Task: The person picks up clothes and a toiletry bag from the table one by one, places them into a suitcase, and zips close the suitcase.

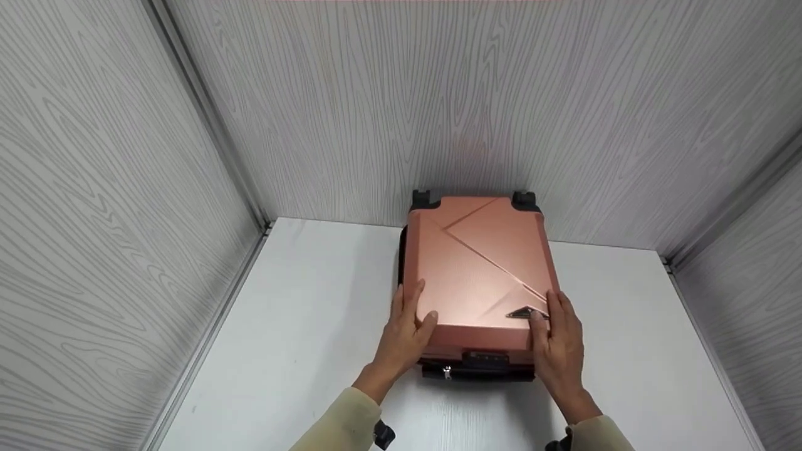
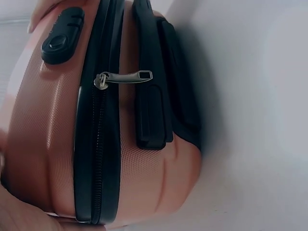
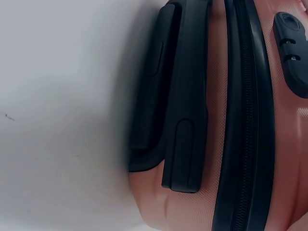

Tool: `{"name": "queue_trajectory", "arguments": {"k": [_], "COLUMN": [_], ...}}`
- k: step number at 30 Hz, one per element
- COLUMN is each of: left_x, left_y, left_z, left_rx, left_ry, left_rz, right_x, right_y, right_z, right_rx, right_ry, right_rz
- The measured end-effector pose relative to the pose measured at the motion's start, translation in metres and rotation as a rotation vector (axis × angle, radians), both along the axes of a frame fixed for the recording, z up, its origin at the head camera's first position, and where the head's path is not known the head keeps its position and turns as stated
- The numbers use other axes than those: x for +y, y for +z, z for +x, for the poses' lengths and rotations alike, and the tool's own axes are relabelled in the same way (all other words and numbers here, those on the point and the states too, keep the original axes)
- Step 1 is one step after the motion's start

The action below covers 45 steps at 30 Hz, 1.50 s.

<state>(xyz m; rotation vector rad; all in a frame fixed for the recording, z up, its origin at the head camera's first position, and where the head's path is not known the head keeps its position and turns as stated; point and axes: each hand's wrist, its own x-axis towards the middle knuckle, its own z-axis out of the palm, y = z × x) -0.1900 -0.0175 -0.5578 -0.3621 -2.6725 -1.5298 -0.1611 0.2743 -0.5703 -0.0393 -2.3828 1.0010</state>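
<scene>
Head view: the copper-pink suitcase (image 1: 482,263) is laid broad face up on the white tabletop (image 1: 294,326), slightly right of centre, wheels (image 1: 424,199) at the far end beside the far wall (image 1: 376,113). The left hand (image 1: 399,338) is pressed to its left side by the near corner, the right hand (image 1: 561,351) to its right side likewise; hands are apart, suitcase braced between them, fingers mostly straight, thumbs over the upper face. Whether the underside is fully seated cannot be told. Step in hand is read as steadying or squaring up the suitcase: best done with even pressure from both sides, so no twist is introduced and the wheels aren't jammed into the wall. The dangling zip pull (image 2: 127,76) and black handle (image 2: 150,96) on the near end should be left clear of fingers. Container: closed as far as shown, zip meshed along the visible stretch, combination lock (image 3: 291,57) mounted near it. Contents can't be seen; weight should be treated as unknown.
</scene>
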Motion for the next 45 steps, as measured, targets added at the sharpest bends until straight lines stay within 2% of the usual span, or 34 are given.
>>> {"name": "queue_trajectory", "arguments": {"k": [9, 14, 18, 20, 23, 27, 31, 34, 38, 45], "left_x": [0.010, 0.014, 0.008, 0.003, -0.003, -0.007, -0.011, -0.013, -0.012, -0.005], "left_y": [0.002, 0.003, 0.005, 0.007, 0.010, 0.015, 0.018, 0.016, 0.014, 0.012], "left_z": [0.021, 0.036, 0.039, 0.034, 0.020, -0.008, -0.039, -0.053, -0.057, -0.050], "left_rx": [0.007, -0.029, -0.060, -0.071, -0.082, -0.091, -0.104, -0.131, -0.150, -0.146], "left_ry": [0.012, -0.020, -0.022, -0.016, -0.014, -0.030, -0.037, -0.028, -0.021, -0.021], "left_rz": [0.008, 0.012, 0.018, 0.038, 0.076, 0.098, 0.089, 0.075, 0.083, 0.126], "right_x": [0.013, 0.024, 0.023, 0.018, 0.007, -0.012, -0.025, -0.029, -0.030, -0.024], "right_y": [-0.002, -0.003, 0.000, 0.003, 0.006, 0.004, -0.001, -0.006, -0.011, -0.012], "right_z": [-0.003, -0.004, -0.003, -0.001, 0.005, 0.013, 0.015, 0.016, 0.014, 0.012], "right_rx": [0.005, -0.011, -0.036, -0.037, 0.001, 0.118, 0.231, 0.261, 0.241, 0.210], "right_ry": [0.031, 0.008, -0.008, -0.028, -0.072, -0.122, -0.129, -0.121, -0.103, -0.088], "right_rz": [-0.039, -0.065, -0.071, -0.070, -0.049, 0.032, 0.096, 0.100, 0.084, 0.054]}}
